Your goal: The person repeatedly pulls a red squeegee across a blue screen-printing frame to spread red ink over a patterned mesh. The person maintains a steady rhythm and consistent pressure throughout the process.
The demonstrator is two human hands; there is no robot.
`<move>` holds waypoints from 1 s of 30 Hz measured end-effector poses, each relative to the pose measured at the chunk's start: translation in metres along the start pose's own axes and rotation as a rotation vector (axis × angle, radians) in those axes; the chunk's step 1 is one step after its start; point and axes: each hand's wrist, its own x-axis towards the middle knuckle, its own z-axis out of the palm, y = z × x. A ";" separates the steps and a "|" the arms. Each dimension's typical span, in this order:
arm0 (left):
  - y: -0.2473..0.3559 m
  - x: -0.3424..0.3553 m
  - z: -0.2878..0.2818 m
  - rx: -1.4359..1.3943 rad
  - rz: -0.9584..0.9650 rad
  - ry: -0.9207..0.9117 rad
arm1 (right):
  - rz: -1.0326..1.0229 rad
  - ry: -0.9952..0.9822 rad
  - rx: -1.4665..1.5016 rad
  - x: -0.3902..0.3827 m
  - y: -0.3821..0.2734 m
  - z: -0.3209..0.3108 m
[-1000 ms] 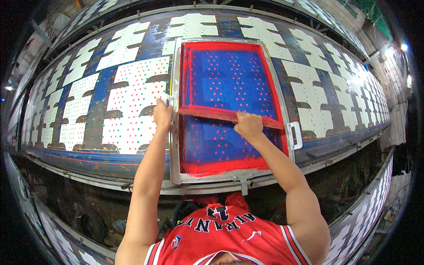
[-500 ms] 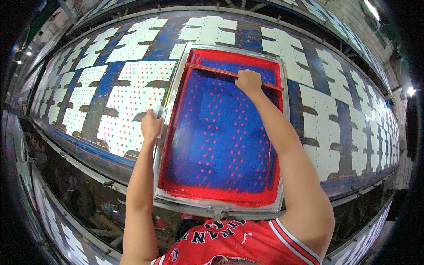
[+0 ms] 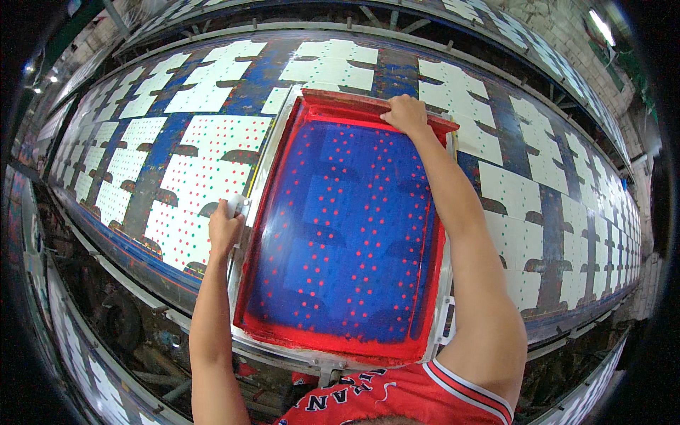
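A screen-printing frame (image 3: 274, 160) lies on the long print table, its blue mesh (image 3: 333, 234) dotted with red and bordered by red ink. My left hand (image 3: 225, 227) is closed on a white handle (image 3: 239, 204) on the frame's left side. My right arm reaches over the right half of the screen, and my right hand (image 3: 406, 115) grips a red-coated squeegee (image 3: 340, 105) lying across the far end. White garment panels with red and green dots (image 3: 212, 142) lie left of the frame; panels with fainter dots (image 3: 510, 195) lie to the right.
The table's near rail (image 3: 170, 315) runs below the frame, above a dark gap holding a tyre (image 3: 120, 315) and debris. Other long tables with white panels show beyond the far rail (image 3: 205, 32) and at the lower corners. Lamps (image 3: 601, 27) hang at the sides.
The squeegee in my right hand has moved from mid-screen to the far end, my arm stretching out. My left hand stays on the handle; the view has shifted, putting the frame lower in the picture.
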 end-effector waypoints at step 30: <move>-0.020 0.007 0.008 -0.100 0.056 -0.034 | -0.018 -0.146 0.078 -0.246 -0.116 -0.054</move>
